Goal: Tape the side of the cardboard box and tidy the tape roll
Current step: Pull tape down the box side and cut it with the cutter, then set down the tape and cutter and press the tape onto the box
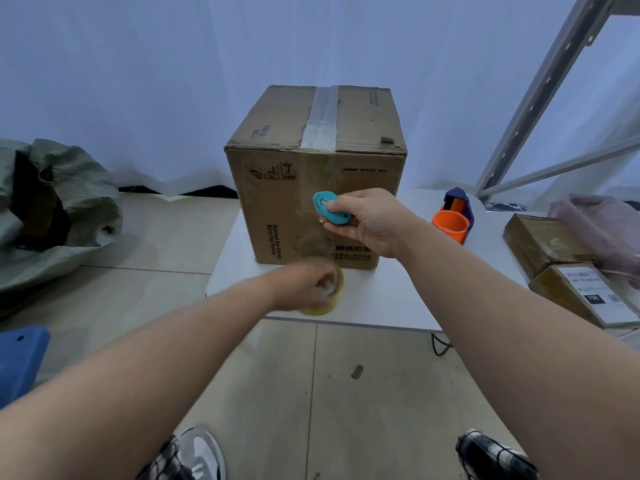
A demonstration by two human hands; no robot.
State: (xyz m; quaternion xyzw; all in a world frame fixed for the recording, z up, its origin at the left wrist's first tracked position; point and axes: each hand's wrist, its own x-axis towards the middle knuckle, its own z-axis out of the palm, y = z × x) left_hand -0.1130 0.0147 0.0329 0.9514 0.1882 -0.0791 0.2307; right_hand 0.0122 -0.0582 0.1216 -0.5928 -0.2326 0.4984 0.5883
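White surface (398, 289) carrying an upright cardboard box (277, 202), seen from above and in front; the box's top seam is already taped, and its near side faces the person. At the foot of that side, touching or just short of the box, lies the tape roll (334, 301), yellowish and translucent, with its open core facing roughly upward. The left hand (301, 287) is closed on the roll, fingers curled over its rim and into the core, forearm reaching low across the front edge of the surface. This hand is motion-blurred, so the exact grip is uncertain.

Directly above the roll, the right hand (367, 220) pinches a small teal cutter (325, 206) between thumb and curled fingers and holds it against the near side at about mid-height, wrist bent inward.

The key relation is vertical. Cutter and roll sit on one line up the near side, and a faint clear strip appears to run between them. The likely step in hand is severing the strip; the right hand is the nearer to the cut, the left to the roll.

An orange-and-purple tape dispenser (453, 220) stands to the right of the box.
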